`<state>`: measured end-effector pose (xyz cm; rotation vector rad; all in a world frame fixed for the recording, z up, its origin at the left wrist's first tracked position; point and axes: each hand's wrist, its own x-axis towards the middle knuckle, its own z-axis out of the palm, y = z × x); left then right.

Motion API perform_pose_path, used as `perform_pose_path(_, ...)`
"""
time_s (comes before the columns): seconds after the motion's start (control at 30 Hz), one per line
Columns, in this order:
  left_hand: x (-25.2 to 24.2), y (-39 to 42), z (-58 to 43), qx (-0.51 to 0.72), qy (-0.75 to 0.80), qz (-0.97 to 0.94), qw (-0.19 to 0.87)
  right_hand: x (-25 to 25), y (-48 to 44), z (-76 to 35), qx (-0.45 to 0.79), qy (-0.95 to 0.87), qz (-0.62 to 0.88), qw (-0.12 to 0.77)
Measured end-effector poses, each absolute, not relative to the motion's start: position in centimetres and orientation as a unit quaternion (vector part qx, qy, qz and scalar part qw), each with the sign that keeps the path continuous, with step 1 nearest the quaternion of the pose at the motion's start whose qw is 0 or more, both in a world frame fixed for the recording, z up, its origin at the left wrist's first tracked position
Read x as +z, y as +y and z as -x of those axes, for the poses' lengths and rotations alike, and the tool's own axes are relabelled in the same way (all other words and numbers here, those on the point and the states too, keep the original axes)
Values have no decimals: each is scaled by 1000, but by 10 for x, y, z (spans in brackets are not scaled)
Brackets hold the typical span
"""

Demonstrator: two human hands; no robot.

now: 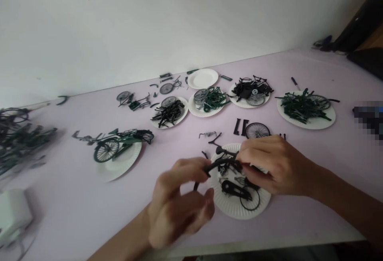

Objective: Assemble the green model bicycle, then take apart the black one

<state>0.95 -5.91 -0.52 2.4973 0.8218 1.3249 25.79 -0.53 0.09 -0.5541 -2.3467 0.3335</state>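
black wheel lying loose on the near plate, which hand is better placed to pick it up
Probably the right hand: it hovers directly over the near plate, with the black wheel just below its fingers. The left hand sits off the plate's left edge, pinching the curved black part.

Paper plate under the hands: matt white, ribbed rim. Curved black part on it looks like plastic w/ slight sheen. Beyond the plate, spoked wheel: metal-looking spokes, black matt tyre. Left of the plate, green model bike: glossy painted finish. Table: smooth matt lilac surface.
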Motion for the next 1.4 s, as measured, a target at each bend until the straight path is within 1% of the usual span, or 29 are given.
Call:
perform_pose_path(0.13,-9,-41,-18,523,278,-770,236,-5,3,-260,23,-921,221,321)
perform_pose_path(0.2,-12,-39,-21,535,293,-735,297,-6,5,-262,-8,-928,219,300)
perform_pose_path(0.27,-14,-40,-19,517,319,-718,340,-6,5,-264,-18,-932,217,290)
perform_pose_path(0.37,-14,-40,-13,430,337,-751,371,-5,3,-264,-25,-933,218,285)
perform_pose_path(0.47,-13,-38,-11,358,338,-803,336,-4,2,-264,-38,-934,219,281)
perform_pose_path(0.53,-14,-37,-14,346,324,-825,309,-4,1,-263,-44,-934,220,279)
perform_pose_path(0.67,-21,-35,-22,380,278,-835,285,-6,1,-261,-49,-936,215,275)
perform_pose_path(0.77,-23,-38,-28,439,250,-828,244,-7,0,-260,-33,-938,216,271)
perform_pose_path(0.83,-22,-41,-31,450,239,-832,219,-9,-2,-260,-14,-940,216,264)
perform_pose_path(0.93,-19,-43,-32,404,241,-865,177,-11,-3,-260,6,-943,214,257)
perform_pose_path(1.07,-20,-38,-29,333,241,-907,92,-13,-1,-261,-8,-942,225,251)
perform_pose_path(1.2,-17,-37,-31,284,183,-939,65,-13,1,-262,-27,-942,229,242)
perform_pose_path(1.4,-13,-58,-49,272,103,-957,20,-12,-2,-258,-12,-954,222,199)
